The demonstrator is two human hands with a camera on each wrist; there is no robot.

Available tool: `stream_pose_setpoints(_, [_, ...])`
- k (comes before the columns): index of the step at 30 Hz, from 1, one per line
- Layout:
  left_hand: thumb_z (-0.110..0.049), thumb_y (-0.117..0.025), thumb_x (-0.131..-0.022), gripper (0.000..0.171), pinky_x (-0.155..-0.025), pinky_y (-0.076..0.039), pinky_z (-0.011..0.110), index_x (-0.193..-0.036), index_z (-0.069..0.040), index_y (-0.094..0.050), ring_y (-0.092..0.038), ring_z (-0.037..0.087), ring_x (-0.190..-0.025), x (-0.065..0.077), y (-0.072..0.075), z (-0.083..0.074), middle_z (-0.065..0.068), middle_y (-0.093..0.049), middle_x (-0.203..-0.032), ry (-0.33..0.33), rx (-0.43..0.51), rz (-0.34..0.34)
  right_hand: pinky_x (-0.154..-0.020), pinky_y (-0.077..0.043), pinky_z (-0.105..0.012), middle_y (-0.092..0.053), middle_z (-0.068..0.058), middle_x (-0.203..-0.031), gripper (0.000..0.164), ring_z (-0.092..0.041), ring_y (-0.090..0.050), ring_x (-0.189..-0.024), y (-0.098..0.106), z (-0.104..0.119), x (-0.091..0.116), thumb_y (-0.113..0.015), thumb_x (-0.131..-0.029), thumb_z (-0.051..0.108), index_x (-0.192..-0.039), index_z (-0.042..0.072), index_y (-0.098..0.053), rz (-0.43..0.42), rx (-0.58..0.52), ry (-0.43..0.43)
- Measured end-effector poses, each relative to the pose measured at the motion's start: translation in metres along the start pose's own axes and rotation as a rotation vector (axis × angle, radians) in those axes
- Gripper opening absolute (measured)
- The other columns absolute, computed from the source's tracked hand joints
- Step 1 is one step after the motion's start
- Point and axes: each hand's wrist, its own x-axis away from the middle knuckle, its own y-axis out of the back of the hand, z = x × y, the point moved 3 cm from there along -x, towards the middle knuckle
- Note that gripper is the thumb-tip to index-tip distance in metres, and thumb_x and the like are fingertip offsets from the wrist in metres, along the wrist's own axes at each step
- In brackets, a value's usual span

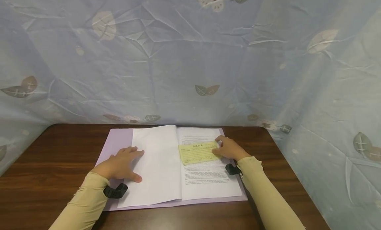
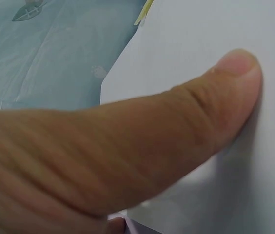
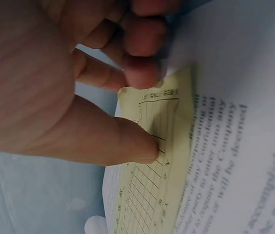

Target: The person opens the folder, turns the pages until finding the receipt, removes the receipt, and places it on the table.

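Note:
An open lilac folder (image 1: pixel 120 137) holds sheets of paper, a blank white page (image 1: pixel 157 170) on the left and a printed page (image 1: pixel 205 190) on the right. Across the printed page lies a yellow ruled slip (image 1: pixel 196 154), slightly tilted, with handwriting on it. My right hand (image 1: pixel 230 148) holds the slip's right end; in the right wrist view the thumb (image 3: pixel 132 144) is on its face and curled fingers (image 3: pixel 145 70) are at its edge. Spread fingers of my left hand (image 1: pixel 120 164) rest on the blank page, thumb (image 2: pixel 191 112) extended over the paper.
The folder lies on a dark brown wooden table (image 1: pixel 53 170). A pale blue patterned cloth (image 1: pixel 166 74) hangs behind the table and along its sides. Both wrists carry small black straps (image 1: pixel 115 191).

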Motion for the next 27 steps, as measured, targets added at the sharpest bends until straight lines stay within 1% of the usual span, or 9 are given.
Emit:
stream_pose_setpoints(4, [-0.058,-0.089,-0.07,0.11,-0.098,-0.023,0.089,-0.155,-0.003,-0.044,-0.027,0.063,-0.141,0.001,0.001,-0.002,0.034,-0.031,-0.159,0.003,0.007,-0.005,-0.071,-0.046,-0.036,-0.059,-0.01,-0.101,0.038,-0.023,-0.055,-0.084,0.001,0.002,0.001,-0.075,-0.094,0.027,-0.123,0.005,-0.064,-0.035,-0.017,0.013])
stream_pose_setpoints(8, [-0.057,-0.09,-0.069,0.111,-0.098,-0.022,0.089,-0.154,-0.003,-0.044,-0.027,0.063,-0.141,0.001,0.001,-0.002,0.035,-0.031,-0.158,0.004,0.014,-0.006,-0.071,-0.045,-0.035,-0.058,-0.007,-0.096,0.016,-0.023,-0.054,-0.085,0.002,0.002,0.001,-0.073,-0.094,0.021,-0.102,0.008,-0.067,-0.081,-0.016,0.03])
stream_pose_setpoints(10, [-0.057,-0.09,-0.069,0.111,-0.098,-0.021,0.089,-0.154,-0.003,-0.044,-0.027,0.063,-0.141,0.001,0.001,-0.001,0.035,-0.031,-0.158,0.003,0.015,-0.005,-0.072,-0.045,-0.036,-0.06,-0.006,-0.095,0.01,-0.022,-0.055,-0.086,0.002,0.001,0.001,-0.072,-0.094,0.019,-0.096,0.01,-0.067,-0.1,-0.024,0.04])
stream_pose_setpoints(12, [-0.057,-0.09,-0.069,0.111,-0.098,-0.021,0.09,-0.154,-0.003,-0.044,-0.028,0.063,-0.141,0.0,0.0,0.0,0.035,-0.031,-0.158,0.004,0.013,-0.005,-0.074,-0.046,-0.036,-0.062,-0.005,-0.095,0.008,-0.022,-0.056,-0.087,0.003,0.0,0.002,-0.071,-0.094,0.018,-0.092,0.011,-0.068,-0.116,-0.036,0.05])
stream_pose_setpoints(14, [-0.058,-0.09,-0.069,0.111,-0.098,-0.022,0.09,-0.154,-0.003,-0.045,-0.028,0.063,-0.141,-0.001,-0.001,0.001,0.034,-0.032,-0.158,0.002,0.007,-0.006,-0.074,-0.047,-0.035,-0.064,-0.004,-0.095,0.007,-0.021,-0.057,-0.087,0.005,-0.002,0.004,-0.07,-0.095,0.018,-0.092,0.011,-0.068,-0.134,-0.054,0.068])
stream_pose_setpoints(18, [-0.057,-0.091,-0.068,0.111,-0.097,-0.026,0.088,-0.154,-0.004,-0.045,-0.03,0.062,-0.14,-0.002,-0.001,0.001,0.034,-0.033,-0.158,0.002,0.001,-0.015,-0.069,-0.049,-0.032,-0.065,-0.005,-0.092,0.006,-0.019,-0.059,-0.081,0.01,-0.006,0.007,-0.069,-0.096,0.016,-0.096,0.011,-0.067,-0.164,-0.091,0.104])
stream_pose_setpoints(21, [-0.055,-0.092,-0.067,0.11,-0.096,-0.03,0.086,-0.153,-0.003,-0.046,-0.031,0.062,-0.14,-0.003,0.0,0.002,0.034,-0.033,-0.157,0.002,0.002,-0.018,-0.064,-0.05,-0.03,-0.064,-0.006,-0.09,0.007,-0.019,-0.06,-0.077,0.014,-0.008,0.011,-0.068,-0.097,0.015,-0.099,0.009,-0.064,-0.167,-0.136,0.114])
stream_pose_setpoints(24, [-0.055,-0.092,-0.068,0.11,-0.097,-0.031,0.085,-0.153,-0.003,-0.046,-0.031,0.062,-0.14,-0.003,-0.001,0.002,0.034,-0.033,-0.158,0.004,0.003,-0.014,-0.066,-0.053,-0.032,-0.064,-0.007,-0.09,0.011,-0.02,-0.061,-0.077,0.017,-0.01,0.016,-0.069,-0.097,0.013,-0.102,0.006,-0.062,-0.158,-0.204,0.116])
stream_pose_setpoints(27, [-0.055,-0.091,-0.068,0.109,-0.097,-0.031,0.084,-0.153,-0.003,-0.046,-0.03,0.062,-0.14,-0.003,-0.001,0.002,0.034,-0.032,-0.158,0.002,0.001,-0.012,-0.074,-0.056,-0.038,-0.066,-0.009,-0.093,0.015,-0.022,-0.062,-0.083,0.02,-0.013,0.021,-0.07,-0.096,0.011,-0.107,0.003,-0.064,-0.14,-0.286,0.12])
